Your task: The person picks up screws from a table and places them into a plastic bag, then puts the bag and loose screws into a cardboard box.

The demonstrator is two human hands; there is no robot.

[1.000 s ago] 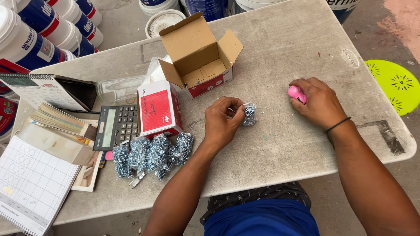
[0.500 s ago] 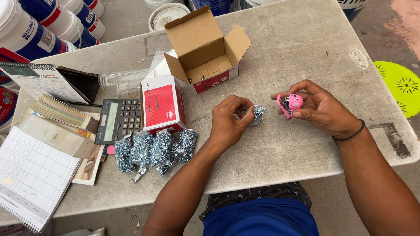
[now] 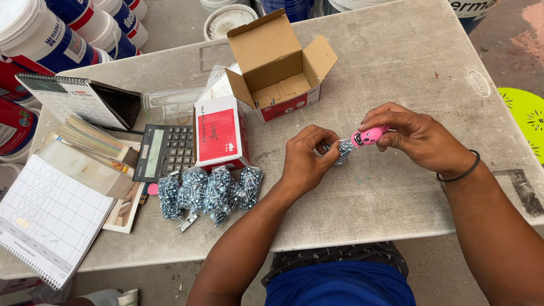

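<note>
The grey desk [image 3: 396, 73] spreads out under me, its top stained and scuffed. Round its far left corner stand big paint buckets [image 3: 39, 39] in white, blue and red. On the left side lies an open spiral notepad [image 3: 42, 221] with ruled squares, and beyond it a standing desk calendar [image 3: 73, 99]. Toward the middle sits an open cardboard box [image 3: 277, 59], flaps up, and just in front of it a closed red and white box [image 3: 220, 133], with a grey calculator [image 3: 164, 150] touching its left side. Below those lies a row of small clear bags of screws [image 3: 209, 190], packed close against each other.

My left hand [image 3: 306, 161] has its grip closed narrow on one more small bag of screws [image 3: 344, 150], pinched between thumb and fingertips just above the desk, near its middle. My right hand [image 3: 416, 139] holds a small pink stapler-like tool [image 3: 368, 136] — fingers curled over it from above, thumb beneath, shut firmly round it. The tool's tip meets the top of the bag, so both grips come together at that one spot — hands nearly touching
</note>
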